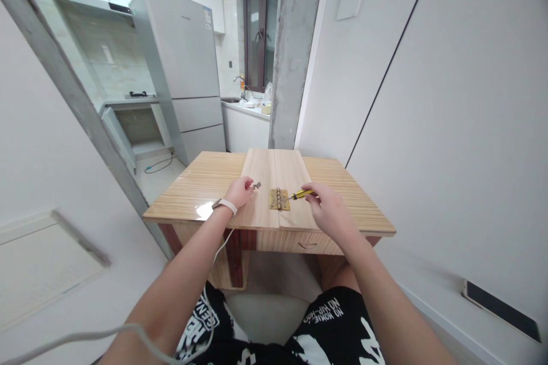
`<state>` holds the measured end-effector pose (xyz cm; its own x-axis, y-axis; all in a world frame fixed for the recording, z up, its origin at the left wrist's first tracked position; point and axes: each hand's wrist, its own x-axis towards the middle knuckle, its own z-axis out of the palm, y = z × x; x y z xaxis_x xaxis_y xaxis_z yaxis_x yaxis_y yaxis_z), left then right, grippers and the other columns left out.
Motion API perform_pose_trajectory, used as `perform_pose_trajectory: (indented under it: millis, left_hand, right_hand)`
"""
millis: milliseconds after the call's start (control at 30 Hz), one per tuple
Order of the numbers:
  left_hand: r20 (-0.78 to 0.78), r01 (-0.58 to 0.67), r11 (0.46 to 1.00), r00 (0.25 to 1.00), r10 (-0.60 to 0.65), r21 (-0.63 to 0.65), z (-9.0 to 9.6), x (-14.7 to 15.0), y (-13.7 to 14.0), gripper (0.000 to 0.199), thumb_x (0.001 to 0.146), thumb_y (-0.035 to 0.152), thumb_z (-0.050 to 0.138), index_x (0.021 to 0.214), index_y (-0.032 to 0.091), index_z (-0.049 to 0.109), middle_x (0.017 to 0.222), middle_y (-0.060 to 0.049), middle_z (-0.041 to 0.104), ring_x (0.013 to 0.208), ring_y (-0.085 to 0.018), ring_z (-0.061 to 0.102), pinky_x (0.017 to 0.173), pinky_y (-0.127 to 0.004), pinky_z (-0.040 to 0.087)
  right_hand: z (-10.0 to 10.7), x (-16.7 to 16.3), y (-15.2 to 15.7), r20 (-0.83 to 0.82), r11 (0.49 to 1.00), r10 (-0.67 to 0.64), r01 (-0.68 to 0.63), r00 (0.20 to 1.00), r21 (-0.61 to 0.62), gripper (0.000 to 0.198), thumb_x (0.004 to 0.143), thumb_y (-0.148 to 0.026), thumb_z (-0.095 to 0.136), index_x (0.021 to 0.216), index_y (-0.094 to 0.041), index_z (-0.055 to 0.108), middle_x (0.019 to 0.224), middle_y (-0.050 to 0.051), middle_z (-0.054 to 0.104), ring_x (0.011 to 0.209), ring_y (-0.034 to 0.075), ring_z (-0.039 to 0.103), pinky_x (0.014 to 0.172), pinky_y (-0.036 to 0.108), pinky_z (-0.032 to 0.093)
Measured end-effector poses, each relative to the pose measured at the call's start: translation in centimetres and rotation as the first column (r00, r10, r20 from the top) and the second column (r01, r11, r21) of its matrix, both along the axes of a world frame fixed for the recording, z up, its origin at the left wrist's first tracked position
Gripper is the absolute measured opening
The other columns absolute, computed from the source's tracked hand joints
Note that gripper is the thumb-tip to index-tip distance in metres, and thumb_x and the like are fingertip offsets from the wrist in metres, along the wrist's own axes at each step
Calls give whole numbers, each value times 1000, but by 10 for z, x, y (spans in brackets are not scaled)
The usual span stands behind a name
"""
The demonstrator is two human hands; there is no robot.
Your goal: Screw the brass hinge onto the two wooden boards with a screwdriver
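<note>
A brass hinge [274, 199] lies unfolded across the seam between two pale wooden boards [262, 165]. My right hand [327, 205] is closed around a yellow-and-black screwdriver [302, 194], its tip pointing left at the hinge's right leaf. Whether the tip touches a screw is too small to tell. Left of the hinge, my left hand [240, 191] hovers low over the left board, fingers bent together. Right at its fingertips is a little cluster of small metal pieces, likely screws [256, 185]; whether the fingers pinch any of them is unclear. A white-banded watch [225, 205] is on the left wrist.
The boards rest on a wood-grain desk [188, 188] with a drawer [306, 244] in front. A white cable [128, 328] runs past my left forearm. A white wall stands close on the right, with a dark phone-like slab [500, 308]. A fridge [180, 51] stands behind.
</note>
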<state>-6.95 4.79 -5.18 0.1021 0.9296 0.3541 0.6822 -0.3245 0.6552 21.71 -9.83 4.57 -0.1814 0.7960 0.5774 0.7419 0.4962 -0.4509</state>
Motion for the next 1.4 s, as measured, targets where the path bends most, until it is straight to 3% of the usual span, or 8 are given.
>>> perform_pose_trajectory:
  millis: [367, 667, 733, 867, 1000, 1100, 1267, 1400]
  left_hand:
    - [98, 119, 991, 987, -124, 63, 16, 8, -15, 21, 86, 18, 65, 106, 16, 71, 101, -10, 75, 92, -18, 69, 89, -32, 55]
    - [191, 268, 963, 944, -270, 35, 46, 32, -27, 27, 88, 23, 65, 114, 16, 70, 104, -12, 74, 94, -19, 70, 89, -33, 57]
    - [228, 345, 938, 911, -343, 34, 56, 39, -33, 31, 87, 24, 67, 118, 17, 68, 108, -11, 74, 95, -18, 70, 90, -33, 57]
    - [356, 524, 851, 791, -497, 23, 71, 49, -42, 37, 86, 15, 65, 123, 15, 61, 112, -12, 73, 103, -18, 69, 92, -33, 56]
    - [453, 636, 771, 677, -581, 39, 74, 52, -44, 42, 83, 11, 67, 124, 16, 57, 115, -13, 72, 108, -19, 69, 96, -34, 54]
    - [474, 643, 765, 661, -582, 42, 70, 53, -43, 39, 86, 17, 68, 124, 16, 57, 112, -13, 73, 107, -20, 70, 96, -36, 54]
    - [421, 539, 838, 743, -521, 85, 63, 57, -44, 37, 88, 17, 66, 124, 15, 58, 107, -12, 76, 104, -21, 72, 97, -38, 55]
    - [356, 465, 873, 798, -486, 149, 58, 60, -46, 22, 90, 19, 63, 110, 15, 66, 107, -10, 76, 103, -22, 72, 97, -37, 56]
  right_hand:
    - [-2, -17, 19, 136, 999, 27, -22, 990, -40, 21, 94, -11, 50, 107, -19, 65, 105, 8, 71, 97, 20, 64, 88, 33, 47]
    - [30, -39, 39, 413, 991, -5, 58, 911, -118, 20, 104, -26, 44, 109, -17, 60, 103, 12, 72, 96, 22, 66, 80, 30, 43]
    - [36, -48, 46, 451, 990, -3, 68, 892, -127, 19, 105, -28, 44, 112, -16, 58, 103, 13, 72, 94, 22, 66, 76, 29, 41]
    - [44, -58, 57, 506, 987, 113, -37, 855, -159, 12, 101, -20, 51, 111, -16, 57, 107, 12, 71, 96, 21, 66, 76, 27, 40]
    - [50, -59, 66, 516, 968, 230, -141, 825, -206, 20, 91, -8, 57, 110, -17, 58, 112, 11, 70, 99, 19, 64, 80, 26, 41]
    - [53, -58, 70, 523, 957, 274, -178, 807, -228, 25, 87, -6, 59, 110, -17, 58, 113, 10, 71, 100, 19, 64, 80, 26, 41]
    - [58, -60, 67, 557, 983, 111, -7, 823, -186, 27, 97, -28, 58, 120, -15, 54, 106, 15, 72, 94, 24, 67, 73, 29, 43]
    - [60, -67, 57, 588, 971, -112, 215, 801, -108, 44, 101, -52, 47, 110, -13, 64, 104, 21, 72, 100, 29, 67, 81, 33, 46]
